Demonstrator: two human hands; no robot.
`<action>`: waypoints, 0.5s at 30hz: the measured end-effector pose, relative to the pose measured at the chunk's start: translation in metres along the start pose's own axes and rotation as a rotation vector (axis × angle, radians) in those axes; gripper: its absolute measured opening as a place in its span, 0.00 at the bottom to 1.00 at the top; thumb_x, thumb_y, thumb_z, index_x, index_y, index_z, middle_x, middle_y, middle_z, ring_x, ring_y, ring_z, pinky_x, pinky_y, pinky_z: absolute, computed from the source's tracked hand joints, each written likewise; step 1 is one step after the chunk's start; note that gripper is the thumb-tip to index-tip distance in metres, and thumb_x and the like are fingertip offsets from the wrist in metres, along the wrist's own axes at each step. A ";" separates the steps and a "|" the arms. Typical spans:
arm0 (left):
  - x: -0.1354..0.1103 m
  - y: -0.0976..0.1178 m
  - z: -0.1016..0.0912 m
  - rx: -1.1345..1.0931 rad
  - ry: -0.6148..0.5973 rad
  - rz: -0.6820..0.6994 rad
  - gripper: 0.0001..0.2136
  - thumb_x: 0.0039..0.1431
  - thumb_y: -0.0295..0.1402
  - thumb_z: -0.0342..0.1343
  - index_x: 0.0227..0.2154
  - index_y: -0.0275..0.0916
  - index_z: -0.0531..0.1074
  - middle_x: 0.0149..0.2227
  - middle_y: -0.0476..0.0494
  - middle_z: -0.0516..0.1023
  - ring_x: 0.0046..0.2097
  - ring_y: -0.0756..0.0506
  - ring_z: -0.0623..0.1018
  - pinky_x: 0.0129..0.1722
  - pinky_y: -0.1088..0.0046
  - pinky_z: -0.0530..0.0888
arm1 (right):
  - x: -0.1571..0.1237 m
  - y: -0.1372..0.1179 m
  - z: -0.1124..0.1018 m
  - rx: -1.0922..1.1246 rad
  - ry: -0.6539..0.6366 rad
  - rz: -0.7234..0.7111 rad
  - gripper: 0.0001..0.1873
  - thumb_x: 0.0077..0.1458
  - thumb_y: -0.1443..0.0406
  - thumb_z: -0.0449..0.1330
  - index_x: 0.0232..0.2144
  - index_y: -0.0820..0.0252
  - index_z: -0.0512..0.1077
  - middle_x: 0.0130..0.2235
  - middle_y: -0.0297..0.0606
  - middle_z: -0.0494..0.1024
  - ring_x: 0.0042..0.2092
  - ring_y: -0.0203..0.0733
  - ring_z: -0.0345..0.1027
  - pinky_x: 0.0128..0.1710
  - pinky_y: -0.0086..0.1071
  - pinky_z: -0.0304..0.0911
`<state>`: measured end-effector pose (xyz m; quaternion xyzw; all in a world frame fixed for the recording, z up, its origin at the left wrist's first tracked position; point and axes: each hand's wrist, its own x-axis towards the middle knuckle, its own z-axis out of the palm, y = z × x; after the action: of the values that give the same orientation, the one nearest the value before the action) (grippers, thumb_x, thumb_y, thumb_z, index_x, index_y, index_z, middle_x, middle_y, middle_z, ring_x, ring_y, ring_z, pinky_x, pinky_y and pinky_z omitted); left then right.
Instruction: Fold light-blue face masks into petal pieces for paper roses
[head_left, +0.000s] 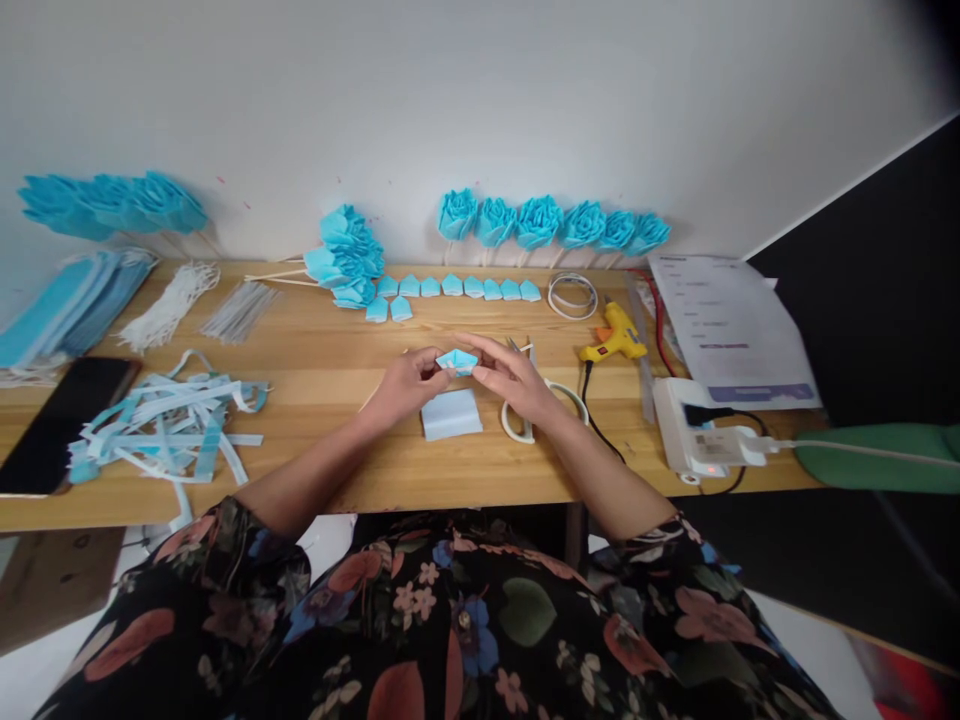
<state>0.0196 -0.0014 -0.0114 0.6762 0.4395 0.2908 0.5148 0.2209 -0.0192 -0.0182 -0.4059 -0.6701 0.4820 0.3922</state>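
Between the fingertips of my left hand point(409, 385) and my right hand point(517, 378) is a small folded piece of light-blue face-mask fabric point(457, 361). Both hands pinch it, the left at one side and the right at the other. Just below, a flat pale-blue fabric square point(451, 415) lies on the wooden table. White-handled scissors point(517, 425) rest partly under my right hand. Beyond the hands, folded blue petals point(474, 287) sit in a row, with a couple more in front at the left.
Blue fabric roses on sticks point(540, 222) lean on the wall; others point(346, 255) lie nearer. To the right are a yellow glue gun point(619, 335), a power strip point(679, 425) and a paper sheet point(724, 320). Left are fabric scraps point(176, 420), a phone point(60, 425) and masks point(82, 300).
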 end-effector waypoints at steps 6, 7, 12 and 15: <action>0.001 -0.004 0.004 0.012 -0.007 0.016 0.09 0.57 0.38 0.56 0.28 0.37 0.69 0.22 0.54 0.62 0.25 0.53 0.61 0.25 0.75 0.57 | 0.001 0.007 0.003 -0.090 0.048 0.039 0.28 0.57 0.61 0.62 0.60 0.50 0.68 0.40 0.36 0.77 0.37 0.39 0.69 0.42 0.36 0.68; 0.001 -0.005 0.005 0.013 -0.008 0.022 0.10 0.56 0.39 0.56 0.28 0.37 0.69 0.22 0.54 0.61 0.25 0.53 0.61 0.25 0.75 0.57 | 0.001 0.008 0.004 -0.102 0.058 0.039 0.27 0.57 0.62 0.61 0.59 0.50 0.69 0.40 0.36 0.77 0.37 0.38 0.69 0.41 0.35 0.67; 0.000 -0.007 0.007 0.018 -0.004 0.025 0.13 0.55 0.41 0.59 0.25 0.37 0.67 0.22 0.54 0.59 0.24 0.53 0.59 0.24 0.75 0.54 | 0.002 0.006 0.006 -0.132 0.072 0.026 0.27 0.54 0.66 0.61 0.58 0.52 0.70 0.39 0.35 0.77 0.36 0.37 0.69 0.41 0.33 0.66; 0.000 -0.005 0.005 0.016 -0.019 0.008 0.12 0.56 0.41 0.57 0.26 0.37 0.67 0.21 0.54 0.59 0.24 0.53 0.60 0.23 0.75 0.55 | 0.002 0.006 0.005 -0.134 0.074 0.024 0.28 0.54 0.66 0.61 0.58 0.52 0.70 0.35 0.32 0.74 0.35 0.36 0.67 0.38 0.32 0.64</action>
<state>0.0219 -0.0030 -0.0176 0.6849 0.4340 0.2829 0.5124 0.2164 -0.0175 -0.0250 -0.4568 -0.6811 0.4254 0.3826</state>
